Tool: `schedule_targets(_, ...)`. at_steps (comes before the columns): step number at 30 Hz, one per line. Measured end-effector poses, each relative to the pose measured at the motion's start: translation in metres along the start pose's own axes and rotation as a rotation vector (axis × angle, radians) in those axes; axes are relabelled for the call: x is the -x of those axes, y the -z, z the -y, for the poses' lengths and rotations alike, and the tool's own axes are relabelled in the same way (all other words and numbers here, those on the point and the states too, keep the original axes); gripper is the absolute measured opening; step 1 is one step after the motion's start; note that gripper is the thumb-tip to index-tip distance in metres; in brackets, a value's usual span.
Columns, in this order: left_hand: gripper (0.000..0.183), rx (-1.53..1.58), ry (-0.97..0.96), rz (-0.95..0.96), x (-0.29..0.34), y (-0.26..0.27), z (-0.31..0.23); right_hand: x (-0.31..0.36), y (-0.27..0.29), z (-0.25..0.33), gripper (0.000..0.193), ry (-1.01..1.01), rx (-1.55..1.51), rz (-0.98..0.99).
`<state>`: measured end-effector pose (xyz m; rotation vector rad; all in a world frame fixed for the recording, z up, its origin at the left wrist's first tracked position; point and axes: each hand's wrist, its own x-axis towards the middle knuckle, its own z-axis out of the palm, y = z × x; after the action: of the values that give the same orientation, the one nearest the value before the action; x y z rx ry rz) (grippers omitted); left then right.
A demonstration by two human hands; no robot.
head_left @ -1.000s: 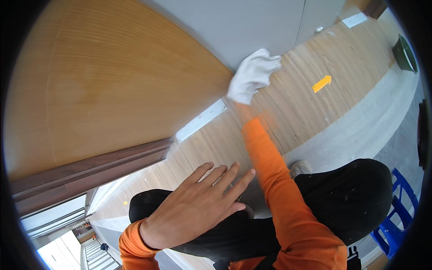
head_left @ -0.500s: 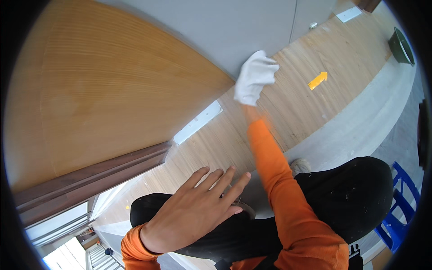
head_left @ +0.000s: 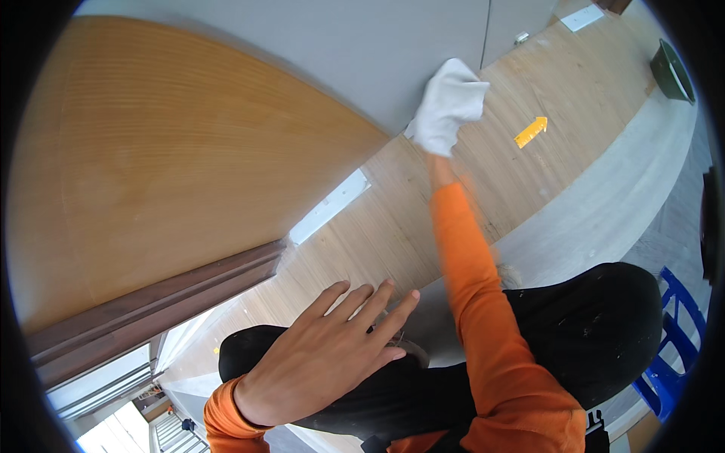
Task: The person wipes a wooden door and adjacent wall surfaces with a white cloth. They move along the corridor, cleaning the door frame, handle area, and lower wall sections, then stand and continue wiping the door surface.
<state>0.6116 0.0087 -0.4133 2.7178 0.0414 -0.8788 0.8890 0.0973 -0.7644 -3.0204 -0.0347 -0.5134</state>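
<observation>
Right hand (head_left: 445, 113) is bunched around a white cloth (head_left: 451, 102), hand itself hidden under it. Since a second ago the cloth has slid farther and right, now at the seam where the wood floor (head_left: 393, 219) meets the grey wall panel (head_left: 377, 53) (wipe stroke running along the edge). Left hand (head_left: 325, 355) unchanged: fingers spread wide, holding nothing, resting on the near knee. Yellow arrow sticker (head_left: 531, 131) lies right of the cloth.

Bunched white cloth (head_left: 449, 106) against grey wall (head_left: 362, 53)

An indoor hallway or office interior — wood-grain floor (head_left: 483, 174), grey wall panels (head_left: 362, 53), wooden door (head_left: 166, 166).
</observation>
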Motion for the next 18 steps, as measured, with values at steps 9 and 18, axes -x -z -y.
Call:
schedule_targets(9,0.064,0.052,-0.072,-0.022,-0.034,0.013,0.001,0.147,0.025,0.036,0.019,0.455,-0.494,0.074)
schedule_targets(18,0.064,0.043,-0.020,-0.044,-0.027,0.009,-0.003,0.010,-0.044,0.000,0.057,-0.109,-1.306,0.344)
